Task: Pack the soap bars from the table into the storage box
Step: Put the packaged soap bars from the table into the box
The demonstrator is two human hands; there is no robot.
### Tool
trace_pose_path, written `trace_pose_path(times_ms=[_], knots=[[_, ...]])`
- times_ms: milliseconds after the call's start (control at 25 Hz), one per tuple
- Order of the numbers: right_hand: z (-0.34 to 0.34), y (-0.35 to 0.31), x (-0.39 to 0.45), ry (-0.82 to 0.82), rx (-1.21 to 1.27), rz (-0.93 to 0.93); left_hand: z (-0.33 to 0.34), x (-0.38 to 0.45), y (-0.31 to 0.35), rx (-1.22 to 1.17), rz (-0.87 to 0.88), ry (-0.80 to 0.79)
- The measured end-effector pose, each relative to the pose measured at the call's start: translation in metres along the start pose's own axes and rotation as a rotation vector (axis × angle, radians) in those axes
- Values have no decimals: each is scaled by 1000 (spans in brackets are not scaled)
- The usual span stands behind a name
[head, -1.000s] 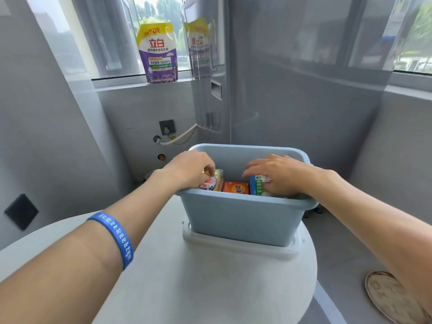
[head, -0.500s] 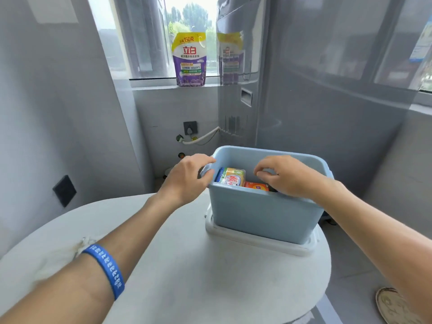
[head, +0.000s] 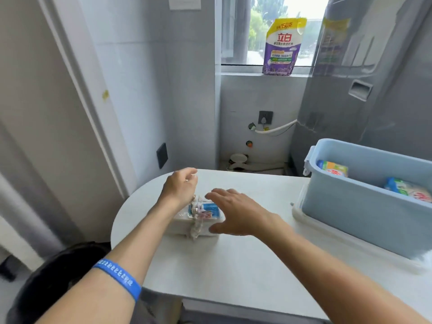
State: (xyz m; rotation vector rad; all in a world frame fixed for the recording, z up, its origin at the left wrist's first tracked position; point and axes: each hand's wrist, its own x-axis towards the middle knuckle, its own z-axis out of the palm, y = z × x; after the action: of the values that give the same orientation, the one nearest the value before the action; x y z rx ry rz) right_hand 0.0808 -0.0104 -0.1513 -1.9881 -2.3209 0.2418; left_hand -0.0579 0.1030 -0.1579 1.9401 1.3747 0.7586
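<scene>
A white pack of soap bars (head: 198, 220), tied with pale string and bearing a blue label, lies on the white table (head: 233, 265) at its left part. My right hand (head: 236, 212) hovers over the pack's right side, fingers spread, thumb beside its front corner. My left hand (head: 180, 187) is just behind the pack, fingers loosely curled, holding nothing that I can see. The light blue storage box (head: 355, 206) stands at the right on a white lid, with wrapped soap bars (head: 334, 169) inside it.
A purple detergent pouch (head: 281, 46) stands on the windowsill. A grey appliance (head: 364, 90) rises behind the box. A dark chair back (head: 58, 277) sits at the table's near left edge. A wall socket and hose are low on the far wall.
The view has swung left. Both hands have left the storage box and moved left across the table to the white soap pack.
</scene>
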Motion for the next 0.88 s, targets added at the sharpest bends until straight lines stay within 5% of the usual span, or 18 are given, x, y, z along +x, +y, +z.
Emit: trace_pose_path(times_ms=[240,440,560,640,880], knots=[[30,-20,52,-67,65,31,3,0,-29,-39,-35,-266],[48,-6,40,151,210,193,9,0,-26,187,-171,-102],[36,21,17,352,292,280,11,-7,-5,-334,-417,-397],[16,36,2,487,264,293,14,-13,23,-589,-369,-528],[-73,68,-60,698,69,315,35,-30,125,-808,-85,-357]])
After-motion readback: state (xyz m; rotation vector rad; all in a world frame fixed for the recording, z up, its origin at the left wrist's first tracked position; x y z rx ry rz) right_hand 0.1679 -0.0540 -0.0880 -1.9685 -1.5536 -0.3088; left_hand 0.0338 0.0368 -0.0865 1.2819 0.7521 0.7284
